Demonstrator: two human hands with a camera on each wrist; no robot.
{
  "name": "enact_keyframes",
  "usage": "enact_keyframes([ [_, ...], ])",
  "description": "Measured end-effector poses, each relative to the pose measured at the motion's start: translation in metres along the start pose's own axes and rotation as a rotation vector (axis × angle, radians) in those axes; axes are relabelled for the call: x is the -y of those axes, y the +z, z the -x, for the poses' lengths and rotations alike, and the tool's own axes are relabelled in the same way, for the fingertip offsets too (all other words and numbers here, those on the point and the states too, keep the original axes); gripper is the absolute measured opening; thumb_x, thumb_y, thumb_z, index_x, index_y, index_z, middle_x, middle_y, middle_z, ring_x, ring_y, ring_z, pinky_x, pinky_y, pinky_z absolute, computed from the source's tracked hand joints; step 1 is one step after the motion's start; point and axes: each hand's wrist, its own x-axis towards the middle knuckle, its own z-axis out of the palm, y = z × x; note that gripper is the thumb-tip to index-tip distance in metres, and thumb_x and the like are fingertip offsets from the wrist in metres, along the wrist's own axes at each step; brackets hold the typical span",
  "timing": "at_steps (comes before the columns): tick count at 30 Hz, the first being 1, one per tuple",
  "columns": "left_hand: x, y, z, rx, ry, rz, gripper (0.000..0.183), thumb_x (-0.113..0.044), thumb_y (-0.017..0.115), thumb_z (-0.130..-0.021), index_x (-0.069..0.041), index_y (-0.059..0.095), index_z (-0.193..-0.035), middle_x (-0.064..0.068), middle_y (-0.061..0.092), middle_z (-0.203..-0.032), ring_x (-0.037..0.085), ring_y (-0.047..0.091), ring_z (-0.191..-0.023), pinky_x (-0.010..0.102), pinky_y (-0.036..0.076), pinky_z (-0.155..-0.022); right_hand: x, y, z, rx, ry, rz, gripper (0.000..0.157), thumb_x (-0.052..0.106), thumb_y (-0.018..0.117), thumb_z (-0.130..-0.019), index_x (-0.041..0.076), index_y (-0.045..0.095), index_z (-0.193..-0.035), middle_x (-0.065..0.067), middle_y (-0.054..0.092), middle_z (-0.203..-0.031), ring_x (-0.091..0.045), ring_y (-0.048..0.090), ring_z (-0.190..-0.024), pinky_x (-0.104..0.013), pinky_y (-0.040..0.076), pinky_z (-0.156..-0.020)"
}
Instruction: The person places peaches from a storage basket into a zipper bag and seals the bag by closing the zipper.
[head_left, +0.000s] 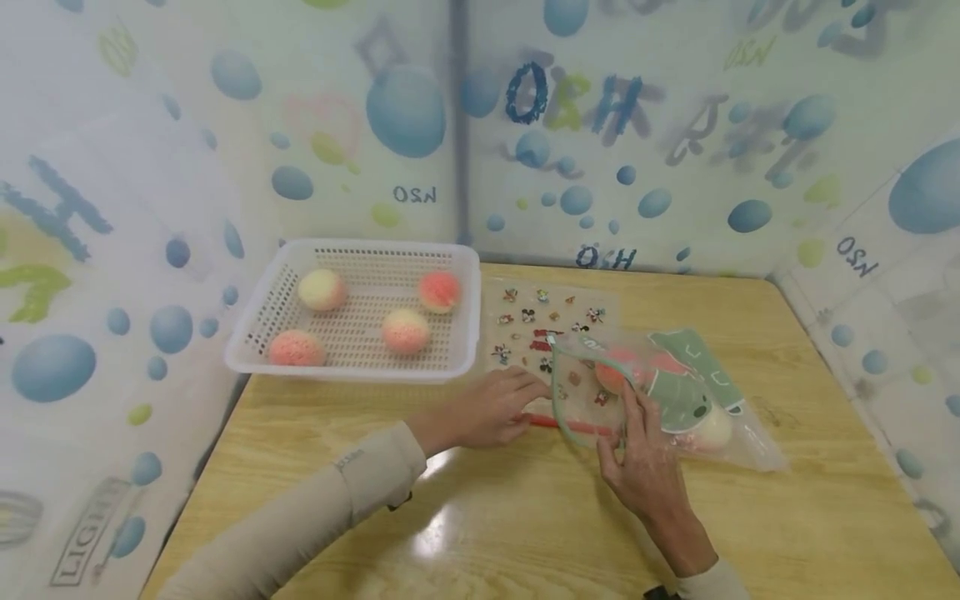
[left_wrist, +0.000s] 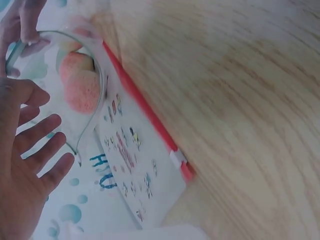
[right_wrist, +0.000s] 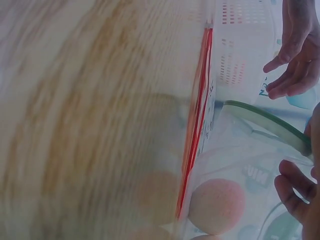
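A clear zip bag with a green rim and green print [head_left: 682, 396] lies on its side, its mouth held wide toward the left. Pink-and-cream balls [left_wrist: 82, 91] show inside it through the plastic. My right hand [head_left: 645, 462] pinches the green rim at the near right side of the mouth. Just left of the mouth is my left hand [head_left: 498, 408], fingers loosely spread and holding nothing in the left wrist view. Underneath lies a flat clear bag with cartoon prints [head_left: 517, 321], its red zip strip [head_left: 570, 425] along the near edge.
A white perforated basket [head_left: 352, 375] stands at the back left of the wooden table [head_left: 480, 517]. Several pink-and-cream balls [head_left: 406, 331] sit apart in it. Walls printed with bubbles [head_left: 407, 112] enclose the table's back and sides.
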Motion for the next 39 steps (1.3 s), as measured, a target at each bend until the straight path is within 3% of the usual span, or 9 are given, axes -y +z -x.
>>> enact_keyframes([
  [7,0.007,-0.017,0.008,0.016,-0.069,-0.008,0.046,-0.018,0.074,-0.089,-0.004,0.060,-0.131,0.009,0.059,-0.132,0.026,0.052,-0.126,0.036,0.035,-0.114,0.002,0.000,0.001,0.004,0.012,-0.028,0.077,0.011,0.058,-0.078,-0.006,0.039,-0.151,-0.032,0.050,-0.125,-0.012,0.040,-0.054,-0.019,0.030,-0.035],
  [14,0.014,-0.030,0.021,0.034,-0.204,-0.041,0.043,-0.023,0.067,-0.094,-0.010,0.059,-0.133,0.006,0.056,-0.138,0.023,0.048,-0.131,0.037,0.041,-0.109,0.000,-0.001,0.001,0.031,0.006,-0.023,0.082,0.008,0.064,-0.075,-0.007,0.038,-0.151,-0.034,0.050,-0.126,-0.016,0.043,-0.056,-0.021,0.033,-0.037],
  [21,0.025,-0.037,0.032,-0.035,-0.215,-0.040,0.038,-0.016,0.064,-0.095,-0.007,0.059,-0.132,0.009,0.054,-0.139,0.023,0.047,-0.131,0.036,0.044,-0.107,0.000,0.000,0.001,0.023,-0.009,-0.011,0.079,0.011,0.064,-0.076,-0.009,0.040,-0.149,-0.031,0.051,-0.124,-0.012,0.040,-0.054,-0.018,0.028,-0.035],
  [26,0.040,-0.043,0.038,-0.091,-0.247,-0.066,0.036,-0.004,0.060,-0.096,-0.004,0.059,-0.132,0.013,0.056,-0.138,0.027,0.050,-0.130,0.039,0.042,-0.110,-0.002,-0.001,0.001,0.018,-0.009,-0.008,0.076,0.012,0.064,-0.077,-0.011,0.042,-0.147,-0.031,0.051,-0.122,-0.013,0.040,-0.054,-0.020,0.031,-0.035],
  [30,0.052,-0.050,0.045,-0.124,-0.286,-0.049,0.035,-0.004,0.059,-0.096,-0.001,0.059,-0.131,0.017,0.056,-0.137,0.033,0.050,-0.130,0.044,0.039,-0.112,-0.004,-0.001,0.001,0.028,-0.006,-0.010,0.075,0.013,0.061,-0.079,-0.011,0.041,-0.147,-0.032,0.050,-0.122,-0.017,0.043,-0.056,-0.023,0.035,-0.037],
  [34,0.062,-0.062,0.052,-0.108,-0.351,-0.065,0.040,-0.008,0.062,-0.095,0.001,0.057,-0.133,0.020,0.054,-0.139,0.036,0.047,-0.132,0.048,0.036,-0.114,-0.006,-0.002,0.001,0.027,-0.021,0.006,0.077,0.013,0.060,-0.078,-0.010,0.039,-0.149,-0.033,0.050,-0.124,-0.019,0.044,-0.058,-0.026,0.037,-0.037],
  [39,0.076,-0.073,0.057,-0.072,-0.421,-0.114,0.048,-0.011,0.068,-0.092,0.003,0.056,-0.136,0.020,0.054,-0.139,0.036,0.047,-0.130,0.047,0.033,-0.115,-0.007,-0.002,0.002,0.019,-0.022,0.018,0.077,0.010,0.058,-0.078,-0.006,0.040,-0.151,-0.030,0.051,-0.126,-0.012,0.038,-0.056,-0.021,0.030,-0.037],
])
